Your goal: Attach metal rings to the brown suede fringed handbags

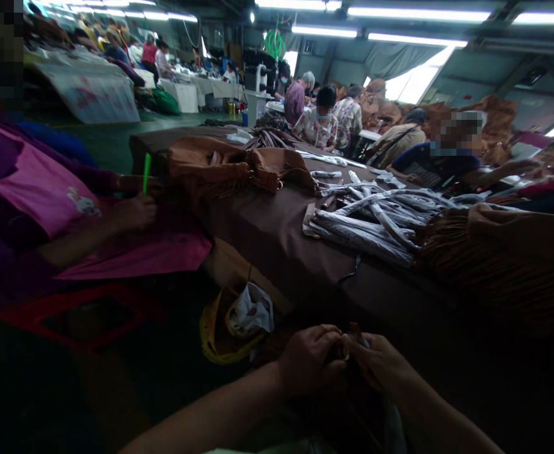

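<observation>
Left fingers (328, 332) and right fingers (359, 354) pinched nearly closed, small brown piece (353, 328) between them; work unfinished, we judge, finished share we cannot tell. White-wrapped straps (359, 236) beyond fingers, on table (267, 221).

The person's forearms (215, 407) are bare and smooth in outline, narrowing toward the wrists (280, 378); the left hand (311, 358) and right hand (384, 360) are bare too; along the bottom edge shows a thin sliver of pale green clothing (248, 451), its cut too dim to make out
</observation>
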A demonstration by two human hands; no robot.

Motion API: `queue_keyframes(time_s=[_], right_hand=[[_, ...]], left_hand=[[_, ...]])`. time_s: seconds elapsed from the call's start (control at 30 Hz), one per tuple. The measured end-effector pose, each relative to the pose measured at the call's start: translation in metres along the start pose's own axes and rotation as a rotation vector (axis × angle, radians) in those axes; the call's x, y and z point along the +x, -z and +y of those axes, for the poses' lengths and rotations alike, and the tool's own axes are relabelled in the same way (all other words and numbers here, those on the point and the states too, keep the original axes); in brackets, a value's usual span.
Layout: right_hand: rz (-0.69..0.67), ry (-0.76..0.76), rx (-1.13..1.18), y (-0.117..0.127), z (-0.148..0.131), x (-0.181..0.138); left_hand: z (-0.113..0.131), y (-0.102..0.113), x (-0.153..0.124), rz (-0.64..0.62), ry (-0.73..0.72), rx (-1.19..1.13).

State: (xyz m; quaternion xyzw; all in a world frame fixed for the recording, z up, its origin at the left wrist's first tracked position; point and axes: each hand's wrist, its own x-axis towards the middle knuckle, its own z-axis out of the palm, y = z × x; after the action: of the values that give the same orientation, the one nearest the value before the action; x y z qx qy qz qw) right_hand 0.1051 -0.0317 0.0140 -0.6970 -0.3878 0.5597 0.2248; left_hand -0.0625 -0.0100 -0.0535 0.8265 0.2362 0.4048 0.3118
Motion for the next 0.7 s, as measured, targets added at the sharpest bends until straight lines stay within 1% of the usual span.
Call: queue_keyframes(time_s=[0.1,0.23,0.3,0.33,0.4,0.5,0.6,0.7], right_hand=[[0.042,0.01,0.011,0.01,0.006,0.008],[0.105,0.099,-0.038,0.023,0.008,0.011],[0.082,0.14,-0.059,0.026,0.007,0.013],[0.063,0.132,-0.064,0.027,0.007,0.014],[0.022,0.073,-0.097,0.027,0.006,0.016],[-0.029,-0.018,-0.208,0.025,0.007,0.016],[-0.09,-0.038,-0.242,0.025,0.009,0.015],[-0.138,-0.05,-0.209,0.026,0.01,0.015]], left_hand=[[-0.007,-0.005,-0.001,0.02,0.0,0.029],[-0.012,-0.007,-0.003,0.02,-0.01,0.015],[-0.013,-0.007,-0.004,-0.001,-0.035,0.007],[-0.013,-0.007,-0.005,-0.013,-0.048,0.003],[-0.013,-0.006,-0.005,-0.034,-0.065,0.001],[-0.012,-0.005,-0.005,-0.083,-0.069,0.012],[-0.012,-0.005,-0.004,-0.122,-0.087,0.041],[-0.012,-0.007,-0.004,-0.119,-0.119,0.073]])
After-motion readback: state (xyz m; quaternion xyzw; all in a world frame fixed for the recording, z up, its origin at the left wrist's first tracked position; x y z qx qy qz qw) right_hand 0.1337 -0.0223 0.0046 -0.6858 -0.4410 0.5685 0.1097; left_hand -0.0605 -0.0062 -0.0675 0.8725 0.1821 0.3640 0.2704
